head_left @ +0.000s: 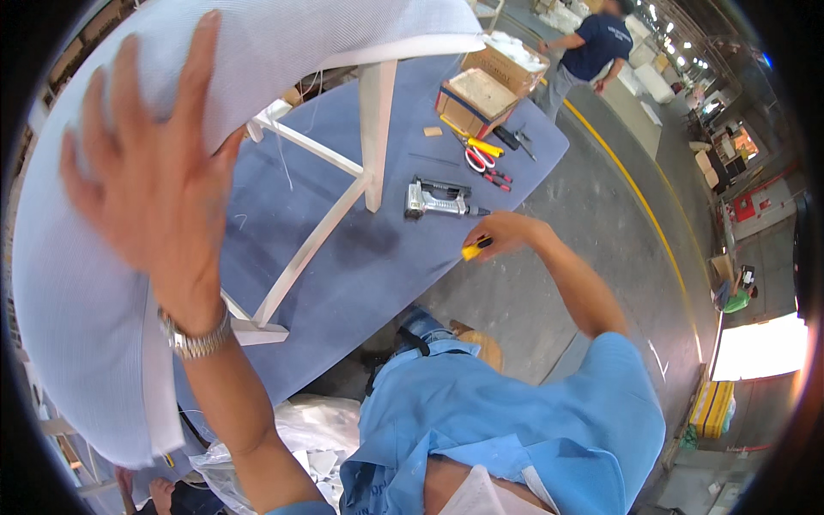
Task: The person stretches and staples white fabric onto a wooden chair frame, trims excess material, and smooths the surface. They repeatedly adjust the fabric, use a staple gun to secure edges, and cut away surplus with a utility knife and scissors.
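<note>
White-upholstered chair (77, 257) fills the frame's left on the blue counter (360, 257) — my left hand (154, 172) spread flat on its fabric, my right hand (498, 233) gripping a yellow-handled tool (474, 249); fabric looks fitted, legs bare.

In front of me is the desk (360, 283), covered with blue-grey cloth. On it lie a staple gun (438, 199), scissors with red handles (485, 165), a yellow-handled tool (476, 142) and two cardboard boxes (476, 101). The white wooden chair frame (365, 146) stands on it too
</note>
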### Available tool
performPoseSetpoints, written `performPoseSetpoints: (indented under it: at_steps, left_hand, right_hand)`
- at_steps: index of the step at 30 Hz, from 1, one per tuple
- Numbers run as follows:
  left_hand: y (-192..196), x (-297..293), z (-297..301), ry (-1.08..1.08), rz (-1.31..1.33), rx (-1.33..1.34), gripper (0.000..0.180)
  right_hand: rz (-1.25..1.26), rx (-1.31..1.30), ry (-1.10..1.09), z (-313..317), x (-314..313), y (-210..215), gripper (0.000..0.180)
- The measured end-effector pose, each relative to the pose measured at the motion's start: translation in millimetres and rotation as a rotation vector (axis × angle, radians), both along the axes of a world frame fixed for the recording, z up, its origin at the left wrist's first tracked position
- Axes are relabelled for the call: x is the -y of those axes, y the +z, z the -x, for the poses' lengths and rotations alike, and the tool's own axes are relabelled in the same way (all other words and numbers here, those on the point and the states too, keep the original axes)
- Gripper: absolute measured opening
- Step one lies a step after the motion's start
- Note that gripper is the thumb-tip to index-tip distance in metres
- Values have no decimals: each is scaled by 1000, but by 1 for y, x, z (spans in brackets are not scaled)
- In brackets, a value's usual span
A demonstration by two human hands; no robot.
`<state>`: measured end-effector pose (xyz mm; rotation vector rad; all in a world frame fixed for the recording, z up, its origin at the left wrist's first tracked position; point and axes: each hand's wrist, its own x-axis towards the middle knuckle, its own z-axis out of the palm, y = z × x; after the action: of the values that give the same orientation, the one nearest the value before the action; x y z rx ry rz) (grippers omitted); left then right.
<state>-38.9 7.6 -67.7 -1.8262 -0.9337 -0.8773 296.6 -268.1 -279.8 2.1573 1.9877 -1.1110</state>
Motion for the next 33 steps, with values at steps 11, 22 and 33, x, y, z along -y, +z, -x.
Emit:
performPoseSetpoints:
  at_steps: [11, 22, 33]
  left_hand:
    - [0, -24, -6, -19, -155, -57, 92]
    - [-163, 47, 12, 63, 70, 587, 61]
    - [-156, -31, 110, -648, 607, 1991, 44]
  right_hand:
    - [-482, 155, -904, -136, 32, -187, 47]
    - [-1169, -531, -252, -63, -207, 15, 69]
    - [-1409, -679, -271, -12, -345, 23, 59]
